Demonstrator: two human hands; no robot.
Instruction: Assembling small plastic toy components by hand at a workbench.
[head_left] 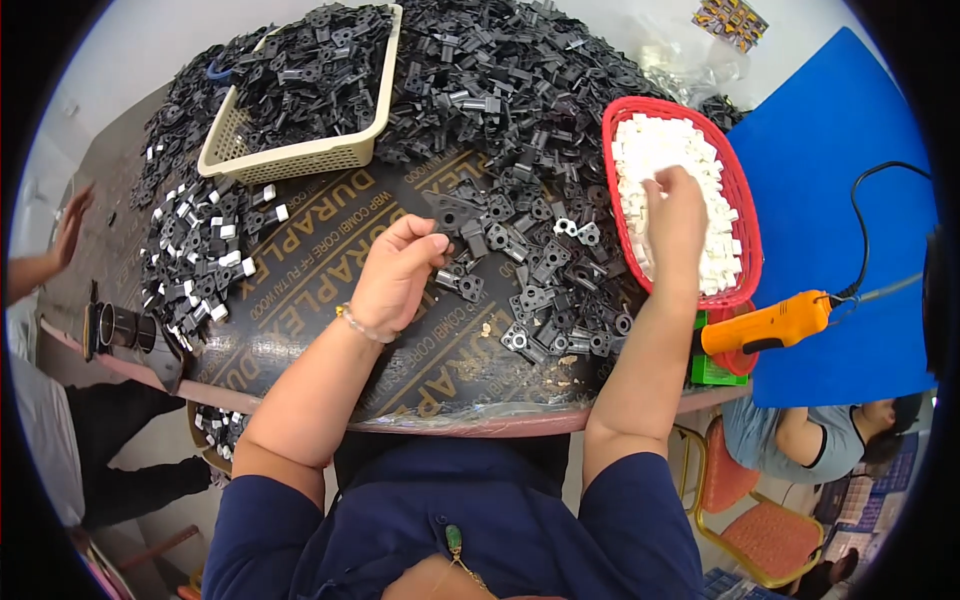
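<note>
My left hand (395,275) is closed in a pinch above the middle of the table, its fingertips on a black plastic part (453,216). Over on the right, my right hand (676,212) reaches into a red basket (748,215) filled with small white plastic pieces (715,250). Its fingers are bent down among the pieces, and what they grip is hidden. Loose black plastic parts (540,296) lie between my two hands. Left of my left hand spreads a group of black parts with white pieces fitted on them (200,262).
A cream basket (290,160) of black parts stands against a large dark heap (500,90). An orange-handled tool (770,322) with a cable lies by a blue board (840,230). Another person's hand (73,222) shows at far left; someone sits at lower right near a chair (770,535).
</note>
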